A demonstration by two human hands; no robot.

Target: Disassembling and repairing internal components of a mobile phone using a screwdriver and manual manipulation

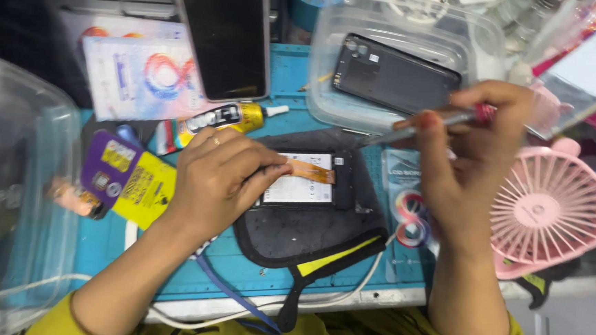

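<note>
On the teal mat at centre, an opened phone lies face down on a dark pad, its battery and an orange flex cable showing. Left hand rests over the phone's left end, fingers pressed together on the near end of the flex cable, holding it flat; a ring sits on 1 finger. Right hand hovers to the right of the phone, well above the mat, thumb and fingers pinching a slim metal screwdriver with a red collar; its tip points left toward the phone's far right corner, not touching it.

Far of the phone, a yellow glue tube lies just beside the left hand. A clear tub at far centre holds a dark back cover. Another phone with a black screen stands far left. A pink fan sits at right, near the right wrist. A purple and yellow packet lies left of the left hand, and a white cable runs along the near edge.
</note>
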